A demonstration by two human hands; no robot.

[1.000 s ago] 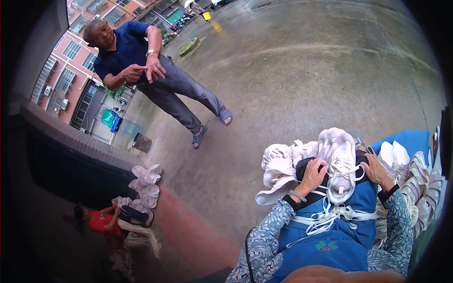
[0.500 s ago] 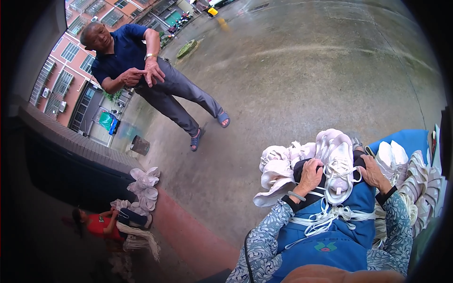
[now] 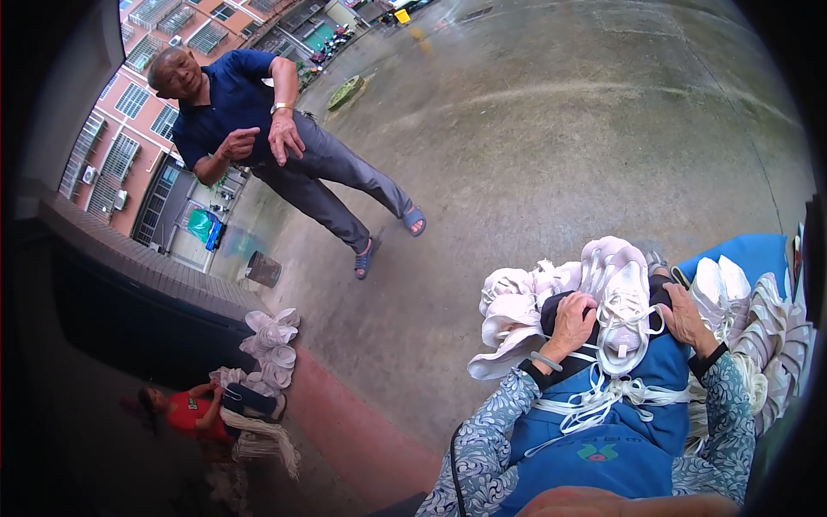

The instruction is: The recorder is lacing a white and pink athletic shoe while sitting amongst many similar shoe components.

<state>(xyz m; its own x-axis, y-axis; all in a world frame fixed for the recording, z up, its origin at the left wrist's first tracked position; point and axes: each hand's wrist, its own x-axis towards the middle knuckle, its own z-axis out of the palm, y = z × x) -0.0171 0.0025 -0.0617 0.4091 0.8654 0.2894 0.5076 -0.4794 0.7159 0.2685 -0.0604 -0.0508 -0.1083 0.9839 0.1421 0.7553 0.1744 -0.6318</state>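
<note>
A pale white lace-up shoe [image 3: 622,312] lies on my lap, its white laces partly threaded. Beside its left edge my left hand [image 3: 571,322] rests on my dark-trousered knee, fingers laid out and loosely bent. My right hand [image 3: 684,317] lies on the other knee, to the right of the shoe, with a lace end between it and the shoe. Neither hand grips anything that I can see. A bundle of loose white laces [image 3: 594,398] hangs across my blue apron [image 3: 551,431], nearer to me than the shoe.
Pale shoe uppers are piled to the left [image 3: 508,323] and right [image 3: 767,323] of my knees. A person in dark blue [image 3: 233,95] stands ahead on the concrete. Another person in red [image 3: 188,414] sits at lower left beside more shoe uppers [image 3: 274,349] and hanging laces [image 3: 263,444].
The standing person's hands, touching before, are now apart. My own hands and the shoe stay as they were; the whole view has shifted slightly.
</note>
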